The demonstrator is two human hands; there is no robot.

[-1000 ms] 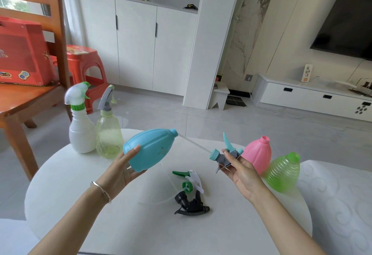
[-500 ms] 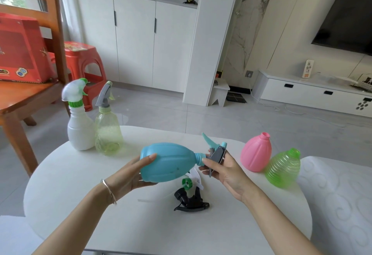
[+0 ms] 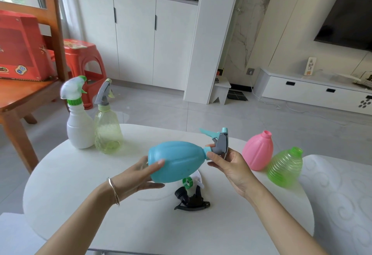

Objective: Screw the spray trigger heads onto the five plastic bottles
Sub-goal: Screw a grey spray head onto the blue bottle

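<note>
A blue bottle [image 3: 178, 161] is held on its side above the middle of the white worktop [image 3: 80, 184], its neck pointing right. Its body is cupped by the left hand [image 3: 138, 176], fingers closed around the base end. A grey and blue trigger head [image 3: 219, 142] is seated at the neck and is pinched by the right hand [image 3: 231, 166]. Under the bottle, a black trigger head [image 3: 191, 200] and a green and white trigger head [image 3: 191, 181] lie on the worktop. A white bottle [image 3: 78, 117] and a pale yellow bottle [image 3: 107, 123], both capped with trigger heads, stand near the far left edge. A pink bottle [image 3: 257, 151] and a green ribbed bottle [image 3: 285, 168], both open-necked, are placed toward the right edge, touching each other.
</note>
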